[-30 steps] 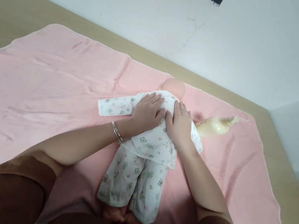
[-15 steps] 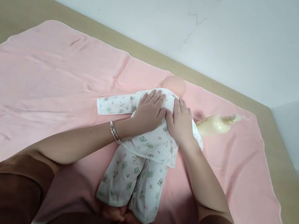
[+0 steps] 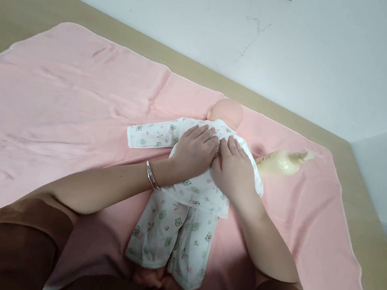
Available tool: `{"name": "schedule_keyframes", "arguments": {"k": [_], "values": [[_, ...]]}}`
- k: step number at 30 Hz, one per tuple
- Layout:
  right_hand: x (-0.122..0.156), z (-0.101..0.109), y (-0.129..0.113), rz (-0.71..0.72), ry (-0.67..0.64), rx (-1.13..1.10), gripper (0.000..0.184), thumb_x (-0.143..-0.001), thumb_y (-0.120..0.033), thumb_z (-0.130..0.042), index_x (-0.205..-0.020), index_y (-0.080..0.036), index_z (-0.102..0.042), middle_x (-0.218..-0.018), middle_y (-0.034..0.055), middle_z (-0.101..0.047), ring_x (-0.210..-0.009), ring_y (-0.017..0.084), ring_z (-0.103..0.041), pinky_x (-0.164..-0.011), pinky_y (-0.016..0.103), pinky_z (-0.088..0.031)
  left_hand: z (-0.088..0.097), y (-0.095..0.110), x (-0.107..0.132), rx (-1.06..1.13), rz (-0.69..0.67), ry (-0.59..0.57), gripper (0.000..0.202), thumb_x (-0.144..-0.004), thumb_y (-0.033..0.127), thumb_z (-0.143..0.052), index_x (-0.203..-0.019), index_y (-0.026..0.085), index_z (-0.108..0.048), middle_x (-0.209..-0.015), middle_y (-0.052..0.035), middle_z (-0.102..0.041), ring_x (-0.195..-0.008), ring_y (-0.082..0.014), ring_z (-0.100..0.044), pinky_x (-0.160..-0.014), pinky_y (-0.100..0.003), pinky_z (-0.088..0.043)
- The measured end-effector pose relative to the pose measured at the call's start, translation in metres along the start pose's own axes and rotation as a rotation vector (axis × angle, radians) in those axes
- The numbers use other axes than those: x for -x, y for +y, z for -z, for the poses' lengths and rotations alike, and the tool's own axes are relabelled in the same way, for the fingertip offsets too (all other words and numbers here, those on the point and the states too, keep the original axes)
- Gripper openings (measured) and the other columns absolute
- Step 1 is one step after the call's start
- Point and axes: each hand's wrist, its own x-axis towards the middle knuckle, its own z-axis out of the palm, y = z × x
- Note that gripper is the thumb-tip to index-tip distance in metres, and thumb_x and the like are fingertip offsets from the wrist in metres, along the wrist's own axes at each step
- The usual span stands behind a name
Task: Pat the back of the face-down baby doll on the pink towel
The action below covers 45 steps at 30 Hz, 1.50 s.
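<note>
Doll: lies at full length on the pink blanket [image 3: 73, 110], its bald head [image 3: 225, 112] close to the blanket's far edge and its bare feet [image 3: 156, 277] toward the person; I see no face from here.
Surface: the wooden surface [image 3: 361, 217] shows along its far edge, by the wall [image 3: 304, 59], and along its right edge.
Clothes: a printed white shirt [image 3: 203, 194] overlaps matching trousers [image 3: 156, 233]; one shirt sleeve [image 3: 150, 135] stretches flat toward the surface's left edge.
Left hand: spread on the upper shirt [image 3: 196, 150], palm down, fingers lightly bent and close together, gripping nothing that I can make out; a silver bracelet [image 3: 152, 176] circles its wrist.
Right hand: also palm down on the shirt [image 3: 235, 172], fingers loosely extended, thumb side near the other hand; I cannot tell how hard either presses.
Bottle: a cream pump bottle [image 3: 283, 162] lies on its side between the doll and the blanket's far right corner.
Good touch: to my eye, this contact is best kept light and even, both palms matched about the doll's midline, fingertips relaxed so the shirt doesn't bunch, and the bracelet clear of the cloth.
</note>
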Motion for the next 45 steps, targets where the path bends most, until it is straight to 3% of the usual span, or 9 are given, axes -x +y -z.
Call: {"name": "schedule_keyframes", "arguments": {"k": [8, 14, 17, 22, 26, 30, 35, 39, 45], "values": [[-0.025, -0.009, 0.019, -0.084, 0.001, -0.071, 0.064, -0.101, -0.037, -0.031, -0.156, -0.004, -0.029, -0.162, 0.0227, -0.031, -0.152, 0.035, -0.029, -0.121, 0.056, -0.028, -0.004, -0.003, -0.007, -0.009, 0.162, -0.092, 0.049, -0.096, 0.027, -0.048, -0.140, 0.007, -0.054, -0.151, -0.0188, -0.050, -0.145, -0.0344, -0.041, -0.120, -0.057, -0.033], [-0.006, -0.005, 0.004, -0.012, 0.084, 0.074, 0.053, -0.101, -0.027, -0.032, -0.143, 0.000, -0.048, -0.148, 0.0269, -0.051, -0.140, 0.038, -0.047, -0.116, 0.054, -0.035, -0.004, -0.006, -0.003, 0.019, -0.029, 0.076, 0.032, -0.098, 0.023, -0.042, -0.103, 0.021, -0.074, -0.122, -0.0058, -0.073, -0.128, -0.0259, -0.059, -0.126, -0.058, -0.021], [0.000, -0.004, -0.001, -0.005, 0.123, 0.112, 0.051, -0.101, -0.026, -0.031, -0.139, 0.000, -0.053, -0.144, 0.0269, -0.056, -0.135, 0.037, -0.052, -0.116, 0.052, -0.036, -0.003, -0.005, -0.002, 0.037, 0.002, 0.089, 0.028, -0.096, 0.025, -0.047, -0.101, 0.022, -0.074, -0.122, -0.0049, -0.072, -0.130, -0.0267, -0.056, -0.125, -0.056, -0.023], [-0.021, -0.012, 0.018, -0.028, 0.057, -0.056, 0.059, -0.101, -0.035, -0.033, -0.150, -0.004, -0.040, -0.156, 0.0230, -0.042, -0.147, 0.036, -0.039, -0.118, 0.056, -0.032, -0.004, -0.004, -0.005, 0.062, 0.215, -0.032, 0.043, -0.092, 0.028, -0.052, -0.133, 0.019, -0.059, -0.147, -0.0116, -0.054, -0.148, -0.0365, -0.033, -0.122, -0.068, -0.014], [-0.033, -0.017, 0.029, -0.024, 0.051, -0.142, 0.062, -0.099, -0.037, -0.035, -0.155, -0.010, -0.032, -0.161, 0.0203, -0.035, -0.151, 0.034, -0.031, -0.120, 0.061, -0.027, -0.008, -0.010, -0.005, 0.103, 0.118, -0.021, 0.038, -0.091, 0.026, -0.049, -0.127, 0.022, -0.064, -0.144, -0.0109, -0.058, -0.143, -0.0327, -0.043, -0.123, -0.068, -0.011], [-0.021, -0.014, 0.014, -0.055, 0.057, -0.072, 0.059, -0.102, -0.033, -0.030, -0.154, -0.006, -0.034, -0.158, 0.0241, -0.039, -0.149, 0.037, -0.034, -0.118, 0.060, -0.030, -0.010, -0.016, -0.004, 0.121, -0.035, 0.092, 0.028, -0.090, 0.025, -0.048, -0.105, 0.024, -0.072, -0.128, -0.0070, -0.069, -0.125, -0.0259, -0.060, -0.126, -0.062, -0.014], [-0.001, -0.009, -0.006, -0.043, 0.100, 0.094, 0.055, -0.102, -0.029, -0.030, -0.147, -0.001, -0.044, -0.149, 0.0295, -0.049, -0.140, 0.039, -0.047, -0.117, 0.055, -0.034, -0.007, -0.017, -0.002, 0.159, -0.072, 0.130, 0.024, -0.089, 0.027, -0.049, -0.091, 0.025, -0.073, -0.116, -0.0040, -0.073, -0.119, -0.0249, -0.064, -0.125, -0.059, -0.019], [-0.005, -0.012, -0.003, -0.040, 0.123, 0.069, 0.054, -0.100, -0.031, -0.034, -0.146, -0.005, -0.046, -0.149, 0.0254, -0.051, -0.139, 0.038, -0.049, -0.115, 0.055, -0.036, -0.003, -0.014, -0.002, 0.190, 0.013, 0.107, 0.028, -0.093, 0.027, -0.045, -0.098, 0.023, -0.073, -0.121, -0.0049, -0.072, -0.123, -0.0247, -0.060, -0.124, -0.056, -0.023], [-0.017, -0.021, 0.002, -0.096, 0.087, -0.029, 0.061, -0.099, -0.033, -0.034, -0.154, -0.006, -0.034, -0.160, 0.0226, -0.036, -0.151, 0.034, -0.030, -0.120, 0.057, -0.028, -0.003, -0.013, -0.006, 0.218, 0.151, 0.017, 0.036, -0.094, 0.028, -0.045, -0.121, 0.017, -0.066, -0.137, -0.0109, -0.063, -0.134, -0.0270, -0.052, -0.122, -0.053, -0.028]]}}
